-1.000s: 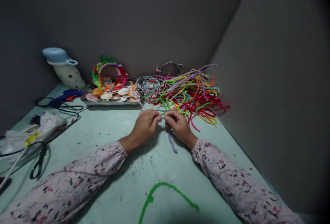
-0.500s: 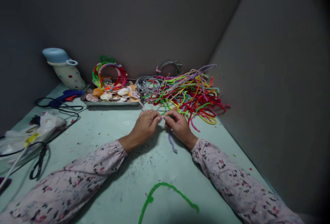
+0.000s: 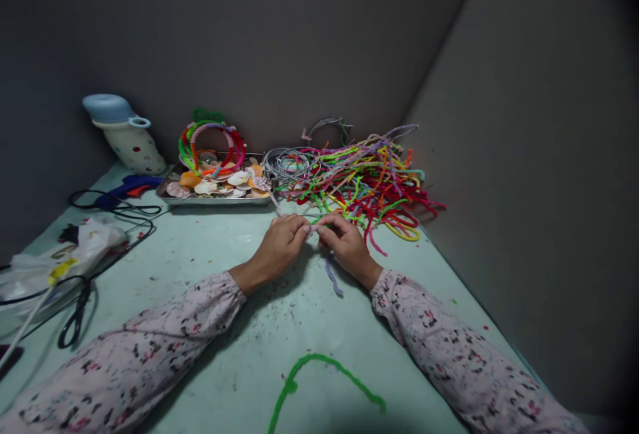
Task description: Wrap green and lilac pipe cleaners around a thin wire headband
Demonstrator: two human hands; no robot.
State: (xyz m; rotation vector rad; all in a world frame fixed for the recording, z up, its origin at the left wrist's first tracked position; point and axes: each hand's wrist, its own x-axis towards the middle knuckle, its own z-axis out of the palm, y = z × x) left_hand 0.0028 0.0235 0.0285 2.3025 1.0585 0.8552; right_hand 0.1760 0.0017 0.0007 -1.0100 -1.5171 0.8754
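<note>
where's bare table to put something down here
Free: the strip between the tray and the left hand, and the patch between the sleeves, from the lilac stem down to the green stem. Crowded: the stem pile at back right, and the left edge with the bag, cables and scissors.

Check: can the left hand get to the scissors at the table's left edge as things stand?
Probably not right away. The left hand is pinching the lilac pipe cleaner together with the right hand. The scissors lie far left among black cables, though no object blocks the way.
</note>
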